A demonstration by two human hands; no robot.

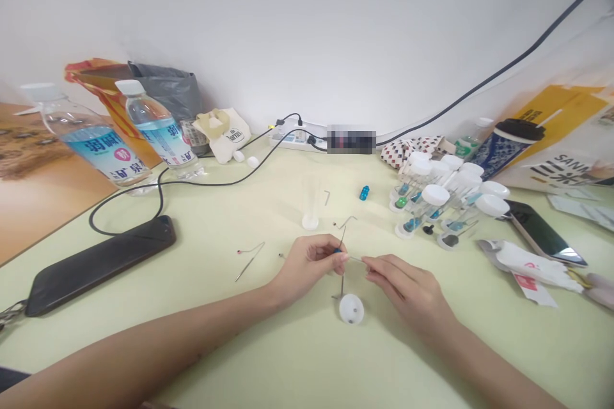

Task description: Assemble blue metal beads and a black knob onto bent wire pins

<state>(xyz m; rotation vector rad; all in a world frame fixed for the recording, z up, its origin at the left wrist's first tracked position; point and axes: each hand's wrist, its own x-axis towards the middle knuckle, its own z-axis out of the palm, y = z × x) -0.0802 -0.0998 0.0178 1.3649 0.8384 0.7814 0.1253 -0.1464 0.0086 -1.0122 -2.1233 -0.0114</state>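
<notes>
Near the table's middle, my left hand (319, 260) pinches a small dark blue piece (338, 250) with a thin metal rod (343, 235) running up and down through it. My right hand (407, 281) is closed on a thin silvery shaft (355, 259), whose tip reaches the left fingertips; its other end is hidden. Just below lies a white round cap (352, 309) with small dark bits in it. Beyond the hands stand a clear tube (311, 208), an L-shaped hex key (327, 197) and a blue ribbed piece (364, 193).
Several clear vials with white caps (435, 195) crowd the right side, near a phone (547, 233) and a wrapper (527, 262). Bent metal wires (249, 260) lie to the left. A black power bank (103, 265) with a cable and two water bottles (156, 128) stand farther left.
</notes>
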